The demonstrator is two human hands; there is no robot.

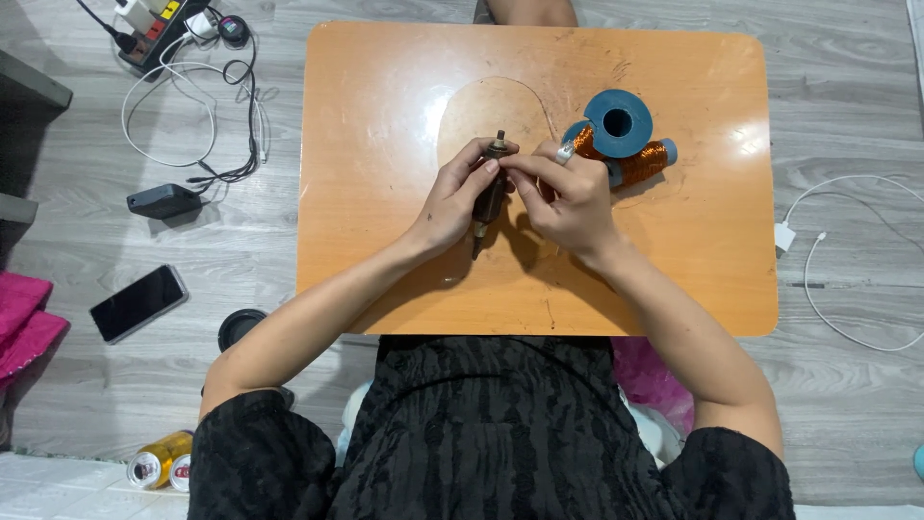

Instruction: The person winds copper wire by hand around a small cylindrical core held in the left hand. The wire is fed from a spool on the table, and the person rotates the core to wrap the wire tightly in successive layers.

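Left hand (pixel 452 197) grips motor armature (pixel 489 197) upright-tilted; right hand (pixel 573 197) pinches at its upper end. Copper wire spool (pixel 621 140) lies just beyond right hand on the table (pixel 385 116).

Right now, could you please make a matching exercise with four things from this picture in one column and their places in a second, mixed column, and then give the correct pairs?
Things:
1. dark cylindrical motor rotor with a metal shaft
2. blue plastic spool of copper wire
3. black smartphone
4. white charger with cable

Places:
A. on the floor, right of the orange wooden table
B. on the floor, left of the table
C. held between the left hand and the right hand
D. on the table, beside the right hand

Pairs: 1-C, 2-D, 3-B, 4-A
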